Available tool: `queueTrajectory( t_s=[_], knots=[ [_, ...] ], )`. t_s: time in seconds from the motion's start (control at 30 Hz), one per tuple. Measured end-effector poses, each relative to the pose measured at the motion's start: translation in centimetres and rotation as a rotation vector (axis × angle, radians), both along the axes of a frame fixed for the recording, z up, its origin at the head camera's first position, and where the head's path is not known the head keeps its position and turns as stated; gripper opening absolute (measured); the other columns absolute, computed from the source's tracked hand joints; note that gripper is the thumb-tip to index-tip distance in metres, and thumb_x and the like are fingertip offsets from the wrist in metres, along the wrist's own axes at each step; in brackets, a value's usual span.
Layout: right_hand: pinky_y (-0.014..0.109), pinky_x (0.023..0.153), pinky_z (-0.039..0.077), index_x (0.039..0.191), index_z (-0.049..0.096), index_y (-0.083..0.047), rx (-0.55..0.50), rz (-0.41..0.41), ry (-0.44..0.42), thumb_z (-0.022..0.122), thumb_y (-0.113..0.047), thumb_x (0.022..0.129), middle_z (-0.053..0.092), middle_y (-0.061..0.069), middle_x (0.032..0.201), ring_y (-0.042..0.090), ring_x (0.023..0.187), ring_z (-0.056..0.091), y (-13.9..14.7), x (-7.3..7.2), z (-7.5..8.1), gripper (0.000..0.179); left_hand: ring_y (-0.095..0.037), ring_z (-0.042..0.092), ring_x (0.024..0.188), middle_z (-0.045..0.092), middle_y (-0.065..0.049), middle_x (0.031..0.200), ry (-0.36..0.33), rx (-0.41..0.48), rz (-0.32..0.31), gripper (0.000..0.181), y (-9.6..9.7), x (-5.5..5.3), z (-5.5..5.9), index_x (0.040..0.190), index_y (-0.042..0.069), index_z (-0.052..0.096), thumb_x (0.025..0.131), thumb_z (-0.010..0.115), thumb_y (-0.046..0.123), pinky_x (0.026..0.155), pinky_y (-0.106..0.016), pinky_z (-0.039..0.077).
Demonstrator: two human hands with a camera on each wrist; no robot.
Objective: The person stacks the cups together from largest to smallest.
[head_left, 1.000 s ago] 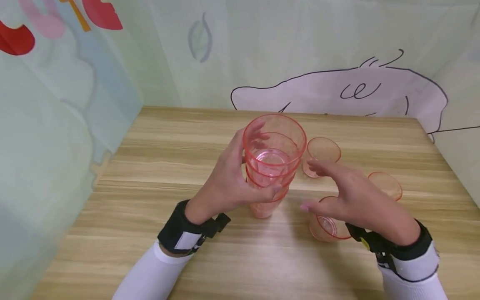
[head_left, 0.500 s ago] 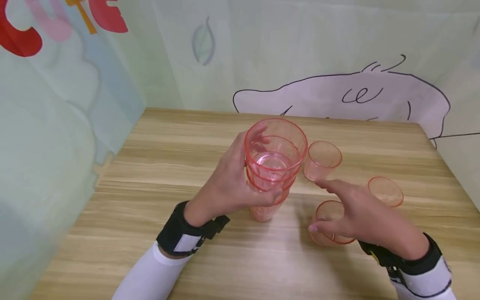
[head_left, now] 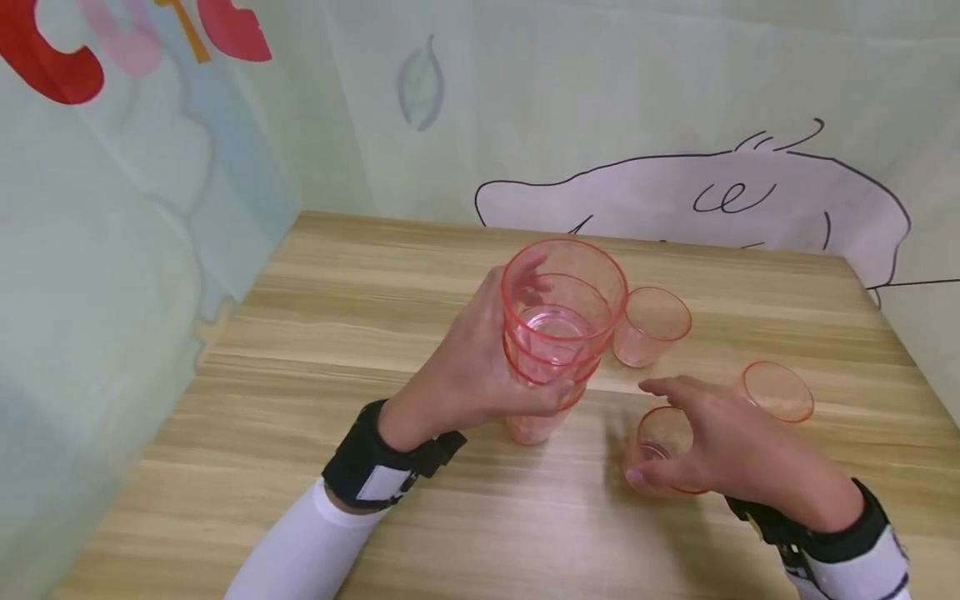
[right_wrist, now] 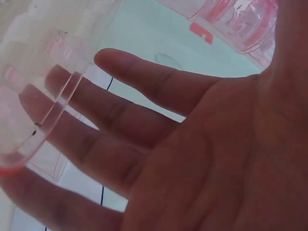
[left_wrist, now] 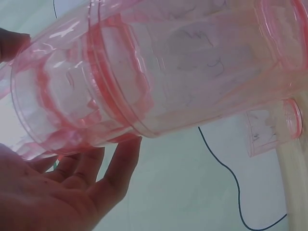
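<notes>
With the left hand [head_left: 480, 362], grips a stack of pink cups [head_left: 555, 354] midway across the desk [head_left: 337, 308]; has a back cup [head_left: 654, 325] toward the far edge; at a front cup [head_left: 658, 442], holds the right hand [head_left: 738, 442] spread, cannot tell whether touching; has a side cup [head_left: 780, 392] toward the right edge.

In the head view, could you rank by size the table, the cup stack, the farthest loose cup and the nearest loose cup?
1. Table
2. Cup stack
Last, unranked: farthest loose cup and nearest loose cup. The second is closer to the camera and partly hidden by the right hand, so their order is unsure.
</notes>
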State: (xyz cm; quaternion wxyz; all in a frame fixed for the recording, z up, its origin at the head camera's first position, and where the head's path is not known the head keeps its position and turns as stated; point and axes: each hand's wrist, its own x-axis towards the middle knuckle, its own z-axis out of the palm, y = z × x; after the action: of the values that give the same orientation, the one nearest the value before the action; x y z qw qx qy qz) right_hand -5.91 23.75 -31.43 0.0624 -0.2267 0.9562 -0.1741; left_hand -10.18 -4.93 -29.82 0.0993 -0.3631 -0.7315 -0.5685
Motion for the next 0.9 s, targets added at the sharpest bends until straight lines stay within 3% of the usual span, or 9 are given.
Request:
queueTrajectory(
  t_s=[0.2, 0.37, 0.6, 0.8, 0.9],
  knots=[
    [0.049, 0.084, 0.054, 0.129, 0.064, -0.006, 0.084, -0.033, -0.031, 0.077, -0.078, 0.064, 0.068, 0.009, 0.121, 0.026, 0.105, 0.066, -0.37, 0.3, 0.16, 0.098, -0.018, 0.051, 0.121, 0.051, -0.008, 0.129, 0.04, -0.021, 0.035, 0.103, -0.13, 0.0, 0.06, 0.15, 0.009, 0.032, 0.066, 0.09, 0.016, 0.094, -0.032, 0.052],
    [0.041, 0.073, 0.055, 0.122, 0.067, -0.008, 0.132, -0.039, 0.011, 0.081, -0.067, 0.067, 0.071, 0.005, 0.111, 0.018, 0.09, 0.067, -0.62, 0.52, -0.18, 0.082, -0.017, 0.051, 0.121, 0.051, -0.009, 0.128, 0.058, -0.035, 0.05, 0.102, -0.13, -0.02, 0.06, 0.149, 0.01, 0.032, 0.065, 0.091, 0.018, 0.094, -0.032, 0.052],
    [0.035, 0.065, 0.051, 0.113, 0.07, -0.012, 0.124, -0.047, 0.037, 0.081, -0.058, 0.07, 0.072, 0.001, 0.101, 0.016, 0.08, 0.066, -0.68, 0.59, -0.69, 0.064, -0.015, 0.05, 0.12, 0.051, -0.005, 0.128, 0.029, -0.044, 0.06, 0.101, 0.12, 0.15, 0.06, 0.148, 0.01, 0.035, 0.064, 0.091, 0.02, 0.094, -0.031, 0.051],
    [0.04, 0.068, 0.053, 0.115, 0.069, -0.01, 0.099, -0.044, 0.007, 0.083, -0.064, 0.067, 0.072, 0.004, 0.101, 0.021, 0.085, 0.068, -0.46, 0.31, -0.73, 0.074, -0.013, 0.052, 0.117, 0.051, -0.002, 0.127, 0.037, -0.071, 0.107, 0.098, 0.15, 0.34, 0.13, 0.144, 0.007, 0.039, 0.062, 0.091, 0.023, 0.093, -0.029, 0.051],
    [0.041, 0.069, 0.055, 0.115, 0.068, -0.008, 0.048, -0.031, 0.018, 0.086, -0.058, 0.066, 0.072, 0.008, 0.105, 0.024, 0.086, 0.069, -0.23, 0.1, -0.67, 0.073, -0.013, 0.052, 0.116, 0.051, -0.002, 0.127, 0.038, -0.089, 0.125, 0.097, 0.09, 0.47, 0.15, 0.143, 0.008, 0.04, 0.061, 0.091, 0.024, 0.093, -0.029, 0.052]
  ],
)
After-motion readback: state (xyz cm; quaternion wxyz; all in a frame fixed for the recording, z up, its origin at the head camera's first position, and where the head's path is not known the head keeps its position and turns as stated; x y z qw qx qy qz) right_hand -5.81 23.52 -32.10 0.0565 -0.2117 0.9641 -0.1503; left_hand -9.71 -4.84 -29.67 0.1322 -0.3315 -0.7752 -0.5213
